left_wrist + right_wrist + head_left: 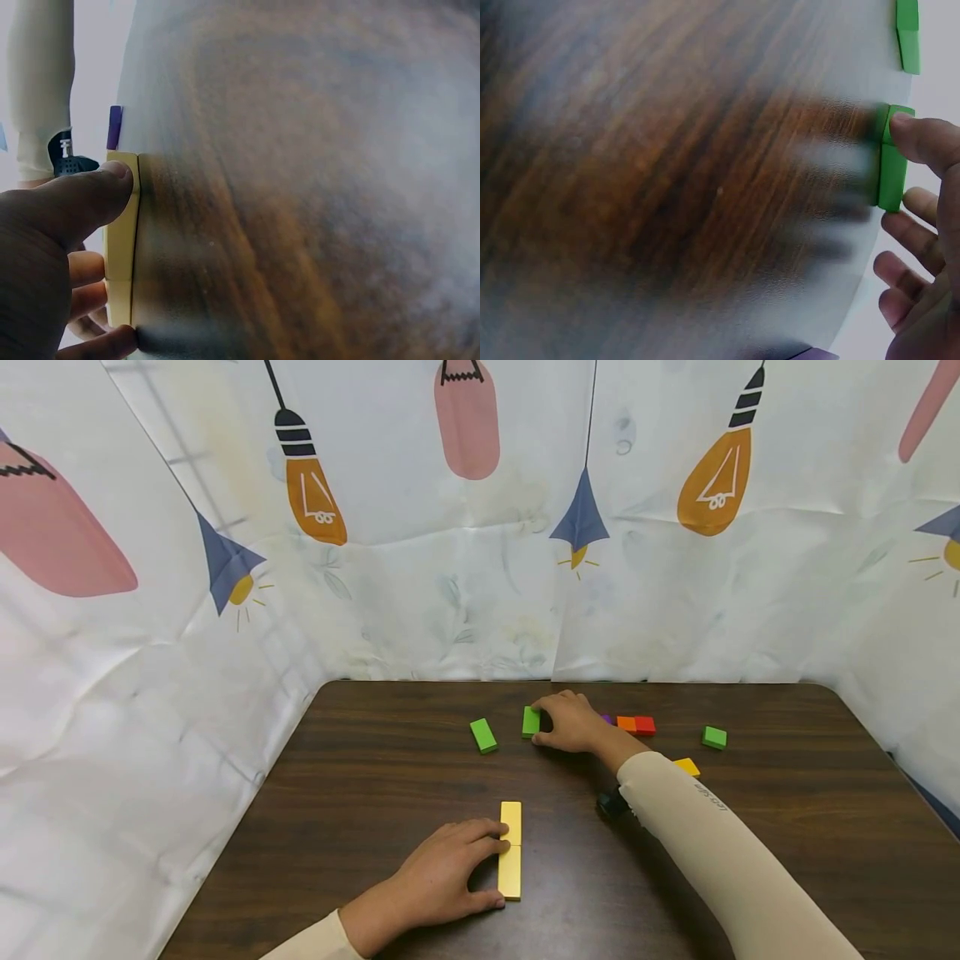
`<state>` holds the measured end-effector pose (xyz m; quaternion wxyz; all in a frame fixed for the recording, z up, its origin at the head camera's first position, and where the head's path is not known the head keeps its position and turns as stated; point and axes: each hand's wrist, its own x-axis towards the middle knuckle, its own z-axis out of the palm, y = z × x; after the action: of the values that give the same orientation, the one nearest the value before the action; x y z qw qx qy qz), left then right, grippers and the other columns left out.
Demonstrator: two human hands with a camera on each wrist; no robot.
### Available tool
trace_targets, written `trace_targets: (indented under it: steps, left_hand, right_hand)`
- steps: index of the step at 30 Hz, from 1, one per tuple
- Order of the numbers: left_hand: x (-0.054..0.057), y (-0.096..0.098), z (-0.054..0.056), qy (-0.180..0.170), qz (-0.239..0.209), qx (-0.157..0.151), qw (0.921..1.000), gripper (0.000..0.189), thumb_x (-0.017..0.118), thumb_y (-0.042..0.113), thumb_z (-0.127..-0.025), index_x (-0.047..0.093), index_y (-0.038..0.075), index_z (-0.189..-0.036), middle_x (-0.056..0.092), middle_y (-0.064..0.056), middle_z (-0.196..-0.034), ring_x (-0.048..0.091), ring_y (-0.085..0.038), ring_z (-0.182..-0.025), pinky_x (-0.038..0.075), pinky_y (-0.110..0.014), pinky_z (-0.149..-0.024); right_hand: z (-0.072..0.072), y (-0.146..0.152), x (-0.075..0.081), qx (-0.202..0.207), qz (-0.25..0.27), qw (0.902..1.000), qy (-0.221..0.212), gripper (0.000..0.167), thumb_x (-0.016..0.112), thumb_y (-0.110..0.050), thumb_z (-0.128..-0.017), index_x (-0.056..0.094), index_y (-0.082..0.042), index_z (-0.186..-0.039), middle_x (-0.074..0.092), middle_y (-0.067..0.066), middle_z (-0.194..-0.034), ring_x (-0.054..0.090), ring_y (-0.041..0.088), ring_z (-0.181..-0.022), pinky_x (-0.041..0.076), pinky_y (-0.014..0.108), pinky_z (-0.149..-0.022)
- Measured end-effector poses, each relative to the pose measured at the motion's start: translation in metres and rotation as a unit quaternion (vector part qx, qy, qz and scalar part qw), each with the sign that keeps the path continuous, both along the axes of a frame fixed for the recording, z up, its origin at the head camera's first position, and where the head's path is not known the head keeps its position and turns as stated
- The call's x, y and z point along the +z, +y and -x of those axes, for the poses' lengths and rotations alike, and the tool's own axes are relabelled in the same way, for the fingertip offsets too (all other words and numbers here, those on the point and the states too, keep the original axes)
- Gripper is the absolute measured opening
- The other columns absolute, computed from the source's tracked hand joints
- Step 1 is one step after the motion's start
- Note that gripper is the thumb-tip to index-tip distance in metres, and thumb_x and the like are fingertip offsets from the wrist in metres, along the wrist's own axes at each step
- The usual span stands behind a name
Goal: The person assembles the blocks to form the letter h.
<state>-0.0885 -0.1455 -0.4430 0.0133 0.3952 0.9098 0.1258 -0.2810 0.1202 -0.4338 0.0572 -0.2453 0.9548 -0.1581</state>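
Observation:
Two yellow blocks (510, 850) lie end to end in a straight line on the dark wooden table. My left hand (447, 870) holds them from the left side, thumb at the near end and fingertips against the side and top. The left wrist view shows that thumb on the end of a yellow block (121, 232). Farther off, my right hand (572, 722) pinches a green block (531, 722) between thumb and index finger. In the right wrist view this green block (892, 169) is still at table level. A second green block (483, 736) lies tilted to its left.
Behind the right forearm, an orange block (626, 724) and a red block (645, 726) sit side by side, with a purple block (607, 718) partly hidden. Another green block (714, 737) lies farther right. The right sleeve partly covers a yellow block (687, 767).

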Motion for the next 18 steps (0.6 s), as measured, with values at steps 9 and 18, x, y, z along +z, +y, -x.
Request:
trace_targets:
  steps: [9,18]
  left_hand:
    - [-0.0001,0.0007,-0.0003,-0.005,0.004,0.001,1.0,0.056,0.078,0.052,-0.087,0.068,0.018,-0.131,0.054,0.006,-0.143,0.053,-0.017,-0.131,0.046,-0.044,-0.104]
    - [0.0004,0.001,0.0003,-0.006,0.007,0.0,1.0,0.056,0.077,0.052,-0.088,0.068,0.018,-0.131,0.054,0.006,-0.143,0.053,-0.016,-0.131,0.046,-0.044,-0.104]
  right_hand:
    - [-0.0005,0.0003,0.0001,0.001,-0.005,1.0,0.007,0.058,0.077,-0.04,-0.092,0.061,-0.011,-0.14,0.06,0.008,-0.14,0.044,0.037,-0.136,0.032,0.054,-0.111]
    - [-0.0018,0.001,-0.0011,0.006,0.013,0.9995,0.027,0.055,0.078,-0.041,-0.09,0.066,-0.013,-0.136,0.063,0.006,-0.136,0.046,0.033,-0.134,0.032,0.053,-0.112]
